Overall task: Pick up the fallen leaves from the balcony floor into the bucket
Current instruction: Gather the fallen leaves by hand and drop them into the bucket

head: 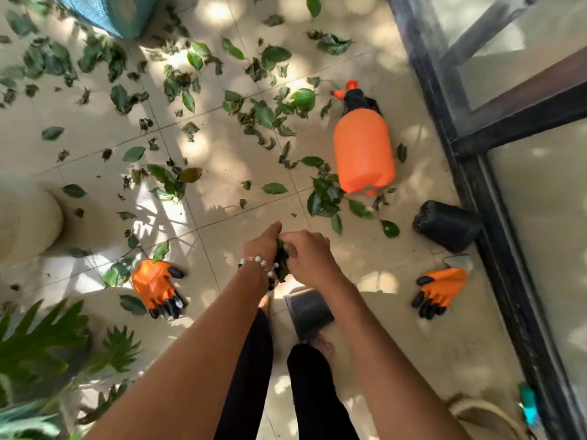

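Nearest, the person's black-clad legs stand on the tiled floor (222,160), beside a small dark bucket (309,312) lying tipped just below the hands. The left hand (262,246) and right hand (306,254) meet above it, fingers of both curled around a dark bunch of leaves (282,263) pressed between them. Orange rubber gloves with black claw tips lie flat on either side, one left (157,287), one right (440,292). Farther out, loose green leaves (273,188) scatter across the smooth beige tiles, thickest toward the top left. A glossy orange sprayer bottle (363,150) lies on its side near the dark door frame (470,173), which bounds the right edge. No writing is legible.
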### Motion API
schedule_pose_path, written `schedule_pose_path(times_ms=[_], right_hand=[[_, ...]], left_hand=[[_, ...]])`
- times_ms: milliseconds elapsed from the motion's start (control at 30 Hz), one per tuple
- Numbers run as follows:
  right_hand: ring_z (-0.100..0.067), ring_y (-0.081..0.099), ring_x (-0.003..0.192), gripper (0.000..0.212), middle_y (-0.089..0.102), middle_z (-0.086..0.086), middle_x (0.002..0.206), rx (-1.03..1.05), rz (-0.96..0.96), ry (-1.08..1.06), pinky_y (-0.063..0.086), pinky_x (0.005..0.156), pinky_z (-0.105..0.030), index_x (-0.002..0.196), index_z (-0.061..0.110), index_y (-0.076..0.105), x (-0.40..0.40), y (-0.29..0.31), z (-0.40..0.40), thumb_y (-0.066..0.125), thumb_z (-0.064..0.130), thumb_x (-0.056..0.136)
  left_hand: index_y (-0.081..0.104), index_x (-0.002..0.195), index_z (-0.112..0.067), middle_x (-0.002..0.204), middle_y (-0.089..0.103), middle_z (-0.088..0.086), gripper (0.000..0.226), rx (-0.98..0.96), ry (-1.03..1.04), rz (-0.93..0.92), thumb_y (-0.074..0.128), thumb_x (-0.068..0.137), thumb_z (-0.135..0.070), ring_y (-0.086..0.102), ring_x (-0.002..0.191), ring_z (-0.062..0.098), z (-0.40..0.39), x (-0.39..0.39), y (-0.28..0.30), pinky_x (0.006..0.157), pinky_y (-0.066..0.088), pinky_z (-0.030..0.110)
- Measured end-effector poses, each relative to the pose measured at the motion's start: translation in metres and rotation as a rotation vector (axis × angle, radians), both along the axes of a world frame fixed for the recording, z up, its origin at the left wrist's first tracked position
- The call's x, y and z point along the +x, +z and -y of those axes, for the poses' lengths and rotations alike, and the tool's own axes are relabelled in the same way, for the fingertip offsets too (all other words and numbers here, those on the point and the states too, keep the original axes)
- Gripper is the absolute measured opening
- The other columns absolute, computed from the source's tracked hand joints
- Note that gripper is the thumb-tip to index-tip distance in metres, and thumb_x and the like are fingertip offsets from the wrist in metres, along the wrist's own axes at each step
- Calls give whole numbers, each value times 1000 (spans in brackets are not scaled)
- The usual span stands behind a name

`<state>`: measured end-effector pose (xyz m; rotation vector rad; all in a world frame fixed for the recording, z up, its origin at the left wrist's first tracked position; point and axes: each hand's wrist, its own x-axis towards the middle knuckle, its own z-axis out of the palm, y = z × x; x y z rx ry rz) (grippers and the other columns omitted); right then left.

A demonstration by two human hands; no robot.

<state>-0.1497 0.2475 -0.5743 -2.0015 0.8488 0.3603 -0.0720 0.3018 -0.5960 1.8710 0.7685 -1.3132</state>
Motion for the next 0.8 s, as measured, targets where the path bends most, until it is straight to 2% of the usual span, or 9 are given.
schedule_pose_path(times_ms=[100,167,233,333,400,433,533,700,800], right_hand=[[-25,60,96,30,71,-2,91,-11,-60,102,39,95,-36,107,23,67,-22,5,18,57,5,86],[-21,64,84,19,71,1,81,-24,29,-140,48,82,-31,95,25,65,-39,1,25,69,12,82],[-16,63,70,22,66,3,71,43,90,-423,49,63,-27,80,21,57,-54,-6,31,79,17,75],[-9,55,59,27,59,7,63,86,101,-755,39,54,-15,68,18,55,-80,-27,45,80,22,76],[-16,62,72,13,66,0,74,65,-29,-859,37,57,-16,75,11,64,-102,-55,57,74,16,82],[-23,65,86,7,71,-7,86,42,-135,-862,40,65,-19,84,6,69,-115,-73,65,69,13,85],[-34,56,115,28,66,-18,116,7,-378,-806,45,91,-32,110,0,67,-145,-127,86,65,19,89],[-36,40,130,57,43,-20,141,-99,-426,-664,38,104,-38,138,10,45,-151,-200,102,68,24,87],[-41,27,139,65,22,-19,155,-176,-472,-603,38,107,-45,149,20,33,-150,-229,100,63,23,91]], left_hand=[[67,85,-4,71,66,11,31,-2,-44,44,68,88,-34,64,64,27,7,-15,4,71,58,38],[69,86,0,66,63,14,31,-31,-126,46,63,92,-30,61,57,26,15,-31,4,61,58,38],[65,79,2,54,59,15,33,-65,-103,31,62,93,-28,52,40,22,20,-47,2,41,48,27],[62,74,-1,50,56,13,33,-71,-21,66,64,92,-28,47,35,19,23,-63,-1,38,42,22],[60,74,-3,53,54,13,31,-69,56,61,65,92,-28,46,35,20,20,-68,-8,37,41,22],[59,74,-4,54,53,13,30,-66,88,59,65,92,-27,46,35,20,19,-70,-13,37,41,21],[57,77,-4,55,51,11,28,-42,121,59,65,92,-27,46,35,19,17,-71,-35,36,40,20],[60,79,-6,59,52,10,27,-26,69,62,64,93,-29,46,35,18,22,-63,-83,37,42,20],[60,84,-6,58,53,9,27,-24,5,50,65,91,-32,47,37,18,27,-59,-110,39,43,22]])
